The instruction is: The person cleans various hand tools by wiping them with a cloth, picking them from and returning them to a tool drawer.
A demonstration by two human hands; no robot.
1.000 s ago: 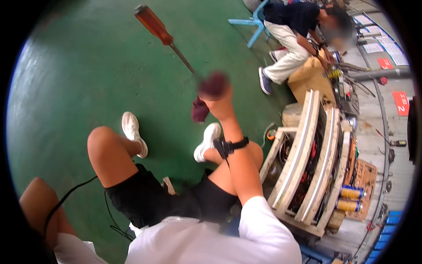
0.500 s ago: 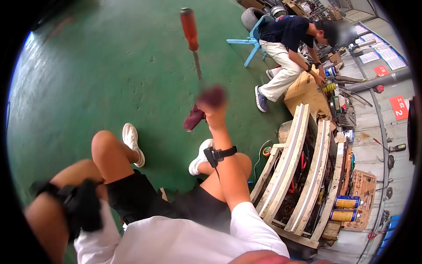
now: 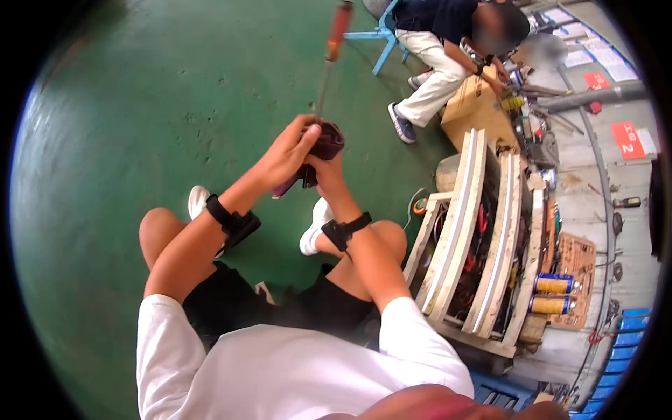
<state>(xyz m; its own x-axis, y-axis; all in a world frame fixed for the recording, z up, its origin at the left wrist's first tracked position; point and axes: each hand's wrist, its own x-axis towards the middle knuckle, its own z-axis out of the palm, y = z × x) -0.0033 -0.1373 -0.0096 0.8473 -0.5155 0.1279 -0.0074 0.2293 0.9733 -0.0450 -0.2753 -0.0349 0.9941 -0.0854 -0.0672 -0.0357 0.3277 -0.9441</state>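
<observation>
This is a workshop. Over there I see a tool tray [image 3: 578,253], cans [image 3: 553,283], and a red sign [image 3: 626,141] numbered 2.

I see in bright, even light; my white shirt [image 3: 294,367] looks almost washed out; black curved borders surround the view; the screwdriver [image 3: 338,31] is slightly blurred.

The single head-worn camera looks forward and steeply down over the white shirt [image 3: 280,371] to the left hand [image 3: 283,157] and right hand [image 3: 330,180], which show fairly near, just above the middle. Green floor [image 3: 140,126] spreads beyond them and to their left; toward the round field's edges, well away from the hands, shapes seem bent.
</observation>
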